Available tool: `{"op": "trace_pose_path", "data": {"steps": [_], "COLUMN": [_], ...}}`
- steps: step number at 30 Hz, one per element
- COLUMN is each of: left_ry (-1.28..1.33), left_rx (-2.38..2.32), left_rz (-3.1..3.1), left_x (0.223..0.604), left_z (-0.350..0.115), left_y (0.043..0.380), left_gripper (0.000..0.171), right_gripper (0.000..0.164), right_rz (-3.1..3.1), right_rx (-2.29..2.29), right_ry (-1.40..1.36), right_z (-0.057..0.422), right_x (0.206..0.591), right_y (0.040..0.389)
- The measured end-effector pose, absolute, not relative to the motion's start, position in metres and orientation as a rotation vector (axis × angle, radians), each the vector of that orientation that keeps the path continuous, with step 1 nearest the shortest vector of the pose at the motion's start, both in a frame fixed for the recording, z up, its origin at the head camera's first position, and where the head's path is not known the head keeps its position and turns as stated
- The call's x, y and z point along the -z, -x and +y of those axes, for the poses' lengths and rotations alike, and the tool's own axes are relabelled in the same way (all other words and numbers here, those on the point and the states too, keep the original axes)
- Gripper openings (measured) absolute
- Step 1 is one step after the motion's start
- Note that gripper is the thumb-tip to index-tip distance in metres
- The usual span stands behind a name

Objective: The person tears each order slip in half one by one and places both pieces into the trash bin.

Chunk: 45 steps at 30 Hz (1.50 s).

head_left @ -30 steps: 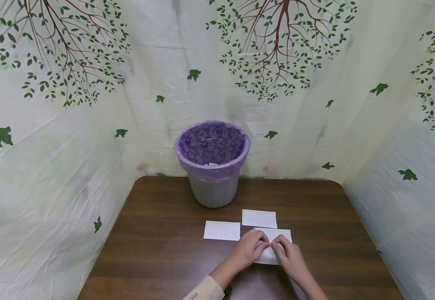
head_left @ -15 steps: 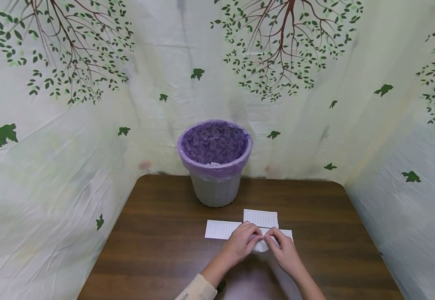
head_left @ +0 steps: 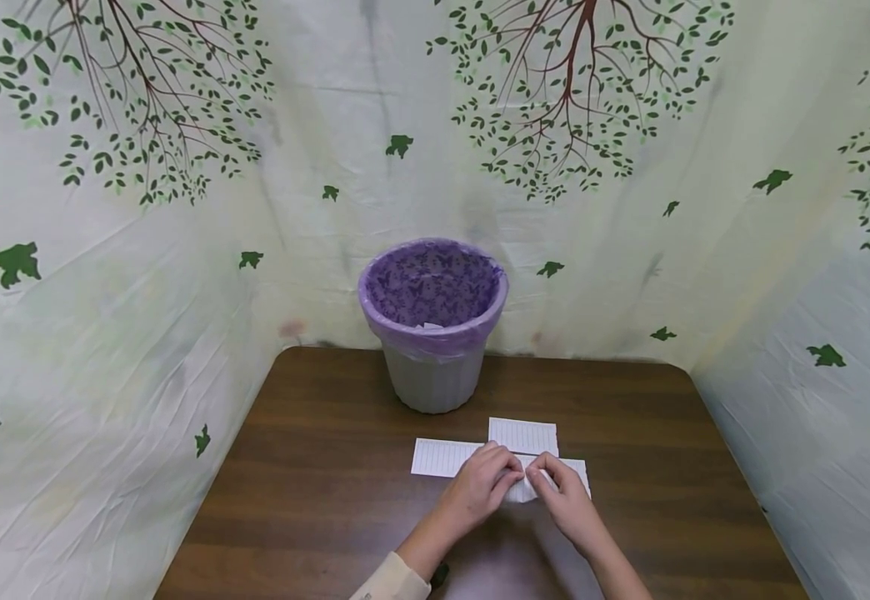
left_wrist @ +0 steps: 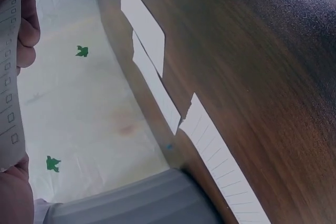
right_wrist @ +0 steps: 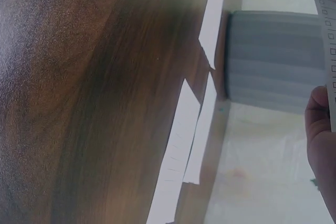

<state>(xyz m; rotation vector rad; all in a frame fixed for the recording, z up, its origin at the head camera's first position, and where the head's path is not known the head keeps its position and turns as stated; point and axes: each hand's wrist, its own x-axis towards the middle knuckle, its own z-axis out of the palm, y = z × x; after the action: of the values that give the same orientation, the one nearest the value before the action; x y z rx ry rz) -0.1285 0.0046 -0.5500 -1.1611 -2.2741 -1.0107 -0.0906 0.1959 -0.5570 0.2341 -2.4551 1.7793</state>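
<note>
Both hands pinch one small piece of lined paper [left_wrist: 9, 87], printed with a column of little boxes, by its upper edge. In the head view the left hand [head_left: 476, 483] and the right hand [head_left: 566, 504] have their fingertips close together over it, hiding much of the sheet. Flat on the table lie three more lined paper pieces: a left one [head_left: 442, 457], a back one [head_left: 522, 436] and a right one [head_left: 577, 473] partly covered by the hands. Some of their edges look torn in the left wrist view.
A grey wastebasket [head_left: 435, 383] with a purple liner [head_left: 435, 340] stands at the back of the brown wooden table [head_left: 315, 467]; white scraps [head_left: 429, 326] show inside it. A pale cloth [head_left: 330, 275] with tree and leaf prints hangs around the table.
The hands have moved slightly up and left in the head view, carrying the pinched paper, and now overlap the left piece's edge. The head view has shifted a little.
</note>
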Motion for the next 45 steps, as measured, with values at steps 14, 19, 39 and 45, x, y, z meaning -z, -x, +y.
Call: {"op": "trace_pose_path", "data": {"steps": [14, 19, 39, 45], "left_ry": [1.217, 1.229, 1.142, 1.103], "left_rx": [1.013, 1.038, 1.116, 1.091], "left_rz": [-2.195, -2.164, -2.053, -2.126], "left_x": [0.540, 0.534, 0.509, 0.507], "left_z": [0.004, 0.004, -0.009, -0.023], "left_y": [0.123, 0.120, 0.119, 0.124], "left_gripper": [0.005, 0.007, 0.014, 0.014], "right_gripper": [0.015, 0.014, 0.010, 0.008], "right_rz": [-2.463, -2.486, -2.501, -2.520], "right_rx": [-1.763, -1.735, -1.628, -1.558], "right_ry": [-0.220, -0.162, 0.030, 0.073], "right_z": [0.197, 0.199, 0.214, 0.216], "right_x": [0.560, 0.563, 0.580, 0.573], "right_y": [0.093, 0.093, 0.092, 0.096]}}
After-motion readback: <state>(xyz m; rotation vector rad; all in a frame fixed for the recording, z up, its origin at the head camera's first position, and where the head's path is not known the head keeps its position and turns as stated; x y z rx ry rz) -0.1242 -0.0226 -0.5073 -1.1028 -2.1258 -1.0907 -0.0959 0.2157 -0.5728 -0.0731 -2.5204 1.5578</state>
